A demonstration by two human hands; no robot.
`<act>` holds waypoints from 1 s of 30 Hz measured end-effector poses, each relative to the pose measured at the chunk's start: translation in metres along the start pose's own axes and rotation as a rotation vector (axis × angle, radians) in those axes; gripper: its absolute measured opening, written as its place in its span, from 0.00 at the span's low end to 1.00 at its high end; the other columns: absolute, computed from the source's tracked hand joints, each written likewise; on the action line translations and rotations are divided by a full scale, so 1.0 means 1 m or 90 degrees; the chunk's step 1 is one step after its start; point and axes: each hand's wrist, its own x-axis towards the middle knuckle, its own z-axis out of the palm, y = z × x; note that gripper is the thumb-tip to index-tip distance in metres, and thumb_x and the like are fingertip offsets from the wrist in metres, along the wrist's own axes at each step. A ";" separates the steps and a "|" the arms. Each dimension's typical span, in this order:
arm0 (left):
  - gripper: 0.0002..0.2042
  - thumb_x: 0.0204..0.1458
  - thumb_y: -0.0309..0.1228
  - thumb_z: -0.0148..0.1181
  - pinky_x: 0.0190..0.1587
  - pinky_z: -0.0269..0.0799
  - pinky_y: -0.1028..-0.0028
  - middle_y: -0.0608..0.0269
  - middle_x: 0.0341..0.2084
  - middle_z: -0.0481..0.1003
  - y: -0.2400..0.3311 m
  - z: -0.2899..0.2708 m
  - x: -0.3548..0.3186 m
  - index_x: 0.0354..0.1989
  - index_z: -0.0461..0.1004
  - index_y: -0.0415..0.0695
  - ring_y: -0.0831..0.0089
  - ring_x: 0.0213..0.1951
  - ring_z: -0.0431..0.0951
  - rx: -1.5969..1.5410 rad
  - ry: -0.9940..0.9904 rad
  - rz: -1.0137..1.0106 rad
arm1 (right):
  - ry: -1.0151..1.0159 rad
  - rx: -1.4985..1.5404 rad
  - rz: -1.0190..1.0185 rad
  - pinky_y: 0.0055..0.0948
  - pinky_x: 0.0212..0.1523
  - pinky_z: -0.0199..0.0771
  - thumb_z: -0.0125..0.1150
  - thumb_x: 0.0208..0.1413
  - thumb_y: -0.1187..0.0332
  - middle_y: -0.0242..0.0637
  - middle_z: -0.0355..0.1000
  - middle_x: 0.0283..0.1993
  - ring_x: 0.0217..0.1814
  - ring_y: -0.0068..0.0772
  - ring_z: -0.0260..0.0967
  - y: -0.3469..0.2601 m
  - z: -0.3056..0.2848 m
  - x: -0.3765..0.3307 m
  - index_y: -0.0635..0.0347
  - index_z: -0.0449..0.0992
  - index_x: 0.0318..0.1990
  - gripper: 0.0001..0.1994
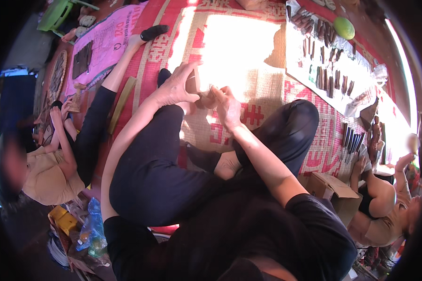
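Above my lap, my left hand (pixel 174 88) curves its thumb and fingers around a small brown block-like piece (pixel 192 83), probably wood. Opposite it, my right hand (pixel 227 107) is closed in a pinch, its fingertips close to that piece. What the right fingers hold is washed out by glare and too small to name. A rounded brownish shape (pixel 208 101) shows just below, between the two hands. Both hands are over a red and cream woven mat (pixel 255 86), beside my bent knees.
A white sheet (pixel 309 75) with rows of dark carved pieces and a green round fruit (pixel 344 28) lies at far right. Several dark-handled tools (pixel 351 139) and a cardboard box (pixel 335 189) are at right. Two people sit at either side. A pink sheet (pixel 110 42) lies far left.
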 end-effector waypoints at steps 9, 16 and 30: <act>0.46 0.32 0.30 0.69 0.66 0.56 0.60 0.49 0.58 0.59 -0.008 0.004 0.004 0.66 0.52 0.49 0.53 0.64 0.57 -0.005 0.022 0.021 | 0.015 0.124 -0.039 0.37 0.42 0.71 0.51 0.59 0.68 0.47 0.73 0.42 0.40 0.43 0.72 0.048 0.021 0.026 0.63 0.75 0.48 0.13; 0.47 0.33 0.29 0.69 0.66 0.55 0.60 0.49 0.59 0.58 -0.012 0.004 0.001 0.67 0.51 0.49 0.53 0.64 0.56 -0.001 0.022 0.025 | -0.004 0.502 0.237 0.26 0.46 0.69 0.51 0.64 0.65 0.42 0.72 0.40 0.43 0.27 0.70 0.009 0.016 0.021 0.63 0.75 0.45 0.12; 0.49 0.33 0.27 0.70 0.68 0.49 0.61 0.49 0.62 0.54 -0.011 0.001 0.001 0.68 0.49 0.47 0.55 0.67 0.51 -0.032 -0.010 0.007 | 0.047 0.033 -0.091 0.33 0.43 0.73 0.48 0.62 0.68 0.45 0.73 0.42 0.43 0.38 0.74 0.039 0.027 0.008 0.56 0.78 0.49 0.13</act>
